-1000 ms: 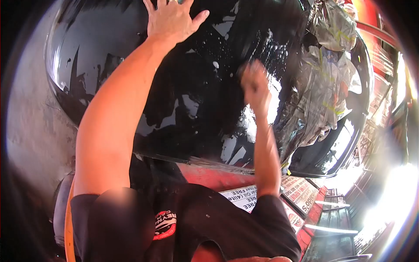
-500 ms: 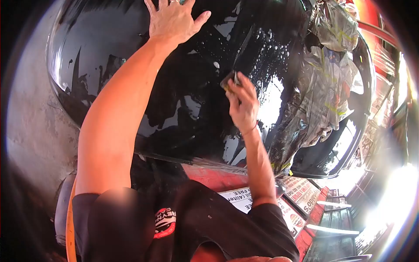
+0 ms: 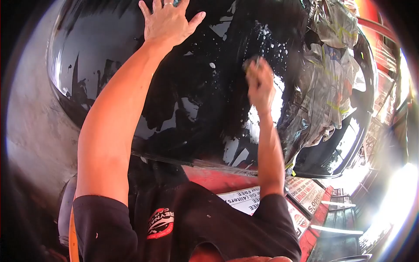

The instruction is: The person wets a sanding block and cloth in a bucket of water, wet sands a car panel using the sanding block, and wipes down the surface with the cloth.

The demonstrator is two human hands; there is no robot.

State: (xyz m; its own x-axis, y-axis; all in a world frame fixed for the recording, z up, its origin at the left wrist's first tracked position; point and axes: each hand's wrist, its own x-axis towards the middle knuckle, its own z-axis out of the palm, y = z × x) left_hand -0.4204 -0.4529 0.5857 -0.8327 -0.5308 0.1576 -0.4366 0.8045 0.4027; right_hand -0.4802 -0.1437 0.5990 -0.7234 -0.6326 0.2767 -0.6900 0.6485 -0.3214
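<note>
The left hand (image 3: 169,26) is lying spread wide at eleven o'clock of the view, its thumb standing apart from the other fingers, and it is resting on a glossy black car panel (image 3: 183,83). The right hand (image 3: 262,85), between one and two o'clock, is holding a small dark pad (image 3: 249,64) with bent fingers. The pad is sticking out at the hand's eleven o'clock side; the hand and the pad are looking blurred, so I cannot tell whether the pad is touching the panel.

Just beyond the pad, at one o'clock, white droplets (image 3: 264,33) are lying on the panel, and one bigger drop (image 3: 212,65) is lying at twelve o'clock, between both hands. The panel is filling the middle and the upper part, and it is reflecting pale light in ragged patches. A crumpled masking sheet (image 3: 325,83) is covering its two o'clock part. Farther outward, a grey surface (image 3: 30,109) is stretching at nine o'clock. Below the panel, toward five o'clock, a white sign (image 3: 240,198) is showing the words "Oil (4liters)". At seven o'clock a red, white and black logo (image 3: 160,223) is marking the dark shirt (image 3: 244,231), and an orange strip (image 3: 73,236) is running between seven and eight o'clock.
</note>
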